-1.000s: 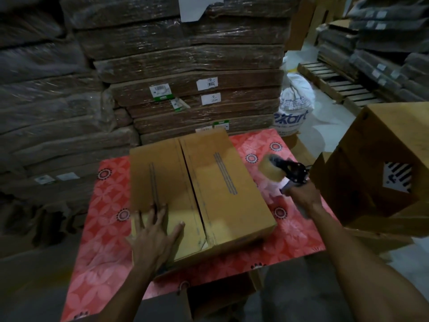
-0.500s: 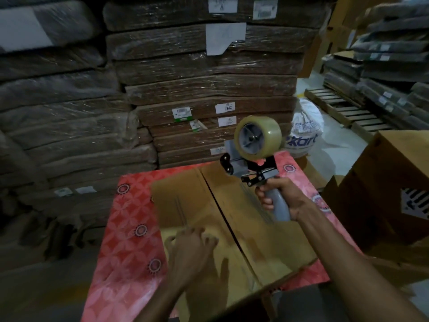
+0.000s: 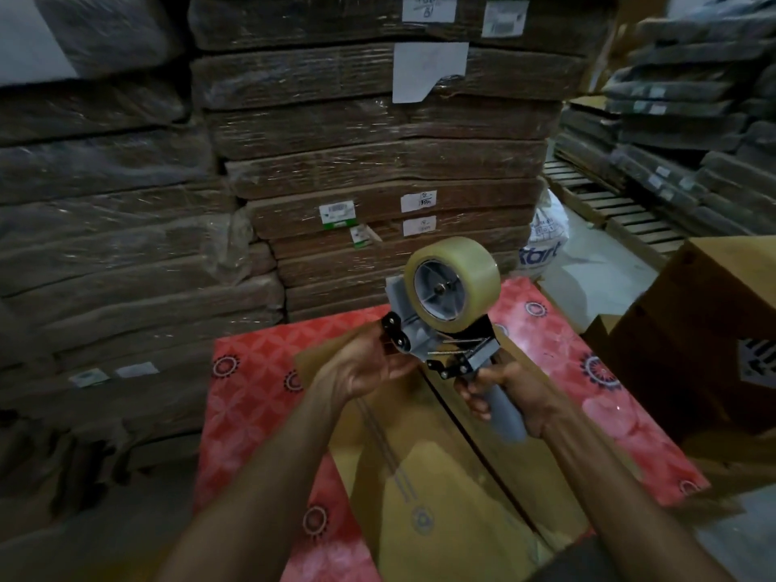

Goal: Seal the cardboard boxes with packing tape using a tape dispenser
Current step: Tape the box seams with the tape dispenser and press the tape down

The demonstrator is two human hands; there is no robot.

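Note:
A brown cardboard box (image 3: 424,476) lies on the red patterned table (image 3: 252,409) with its two top flaps closed and a dark seam between them. Above it I hold a grey tape dispenser (image 3: 441,329) carrying a roll of clear tape (image 3: 455,281). My right hand (image 3: 510,396) grips the dispenser's grey handle. My left hand (image 3: 369,365) is raised to the dispenser's front end, fingers curled at the roller and blade; whether it pinches the tape end is hidden.
Another brown box (image 3: 709,342) stands at the right of the table. Shrink-wrapped stacks of flat cardboard (image 3: 378,161) rise behind and to the left. A white sack (image 3: 546,241) and wooden pallets (image 3: 621,203) sit at the back right.
My left hand has lifted off the box flap and come up to the front of the dispenser. The dispenser stays raised in my right hand over the box.

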